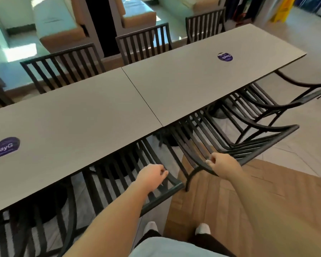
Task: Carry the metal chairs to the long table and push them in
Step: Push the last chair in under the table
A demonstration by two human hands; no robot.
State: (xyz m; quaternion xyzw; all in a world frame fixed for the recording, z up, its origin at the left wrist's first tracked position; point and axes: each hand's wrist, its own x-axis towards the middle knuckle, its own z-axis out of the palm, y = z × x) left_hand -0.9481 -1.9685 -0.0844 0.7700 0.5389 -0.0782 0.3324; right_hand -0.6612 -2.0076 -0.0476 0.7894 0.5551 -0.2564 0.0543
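Metal chair (237, 145), right hand (221, 164) gripping backrest

Seen from above, two bare forearms reach forward and slightly apart from the bottom of the view, with a pale shirt hem, dark trousers and two feet in light socks or shoes visible below them. The left hand (152, 176) lies back upward, its wrist straight and its fingers (163, 173) curled down around the top rail of a chair back (161, 196). The right hand (223, 165) sits a little farther forward and higher, knuckles turned left, its fingers (210, 160) closed in a grip on the top rail of a second chair back (263, 149).
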